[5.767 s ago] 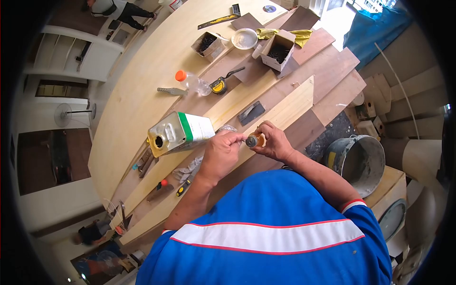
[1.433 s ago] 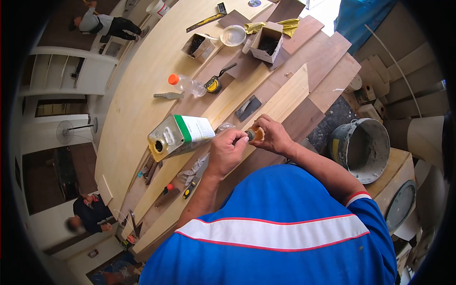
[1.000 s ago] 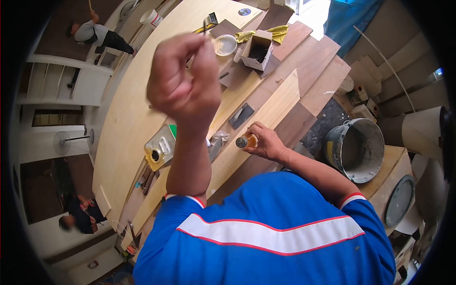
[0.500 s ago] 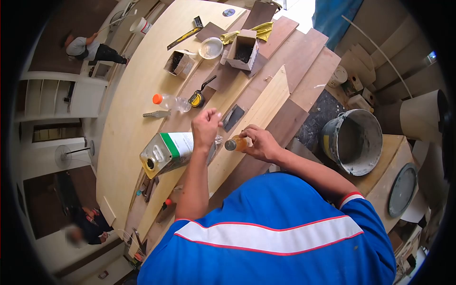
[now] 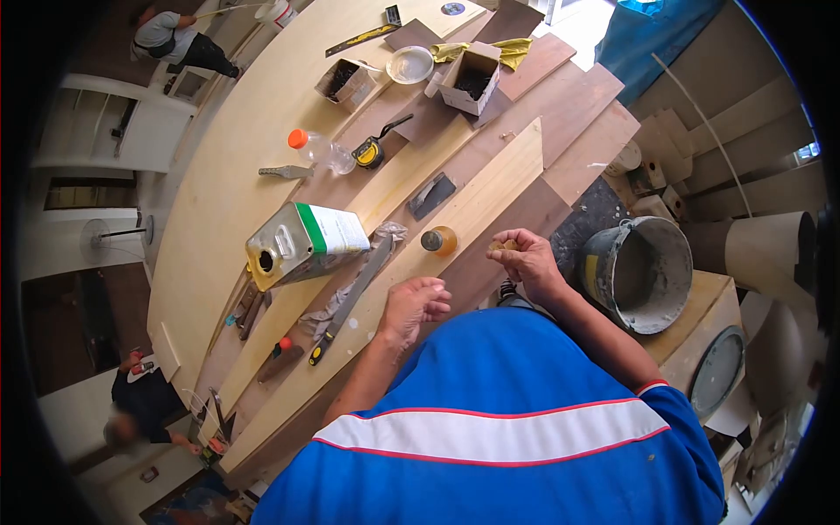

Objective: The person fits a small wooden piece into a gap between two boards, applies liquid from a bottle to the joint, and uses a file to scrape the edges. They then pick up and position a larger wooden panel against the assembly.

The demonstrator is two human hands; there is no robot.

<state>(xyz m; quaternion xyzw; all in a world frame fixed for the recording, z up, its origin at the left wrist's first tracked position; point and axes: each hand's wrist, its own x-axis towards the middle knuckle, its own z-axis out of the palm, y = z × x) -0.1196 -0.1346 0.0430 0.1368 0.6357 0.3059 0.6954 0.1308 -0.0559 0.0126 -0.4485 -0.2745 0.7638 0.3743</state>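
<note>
My left hand (image 5: 416, 311) is above the light board, its fingers loosely curled and apart, holding nothing. To the right, my right hand (image 5: 531, 260) pinches a small brownish piece (image 5: 502, 246), too small to identify. Between and beyond both hands, a small bottle of amber liquid (image 5: 444, 241) with a dark round top stands on the board, touched by neither. A metal can (image 5: 302, 241) with a green and white label stands left of it. Near the can, a handsaw (image 5: 357, 293) with a black and yellow handle lies beside crumpled wrapping.
Farther off are a clear bottle with orange cap (image 5: 325, 152), a tape measure (image 5: 368, 154), a white bowl (image 5: 409, 65) and two boxes (image 5: 348, 83) (image 5: 471, 80). A big bucket (image 5: 643, 271) is at the right. Two people (image 5: 171, 39) (image 5: 140, 404) are at the left.
My right hand has let go of the amber bottle and moved right, now pinching the small piece. My left hand has come down toward my body, uncovering the saw. The view has shifted.
</note>
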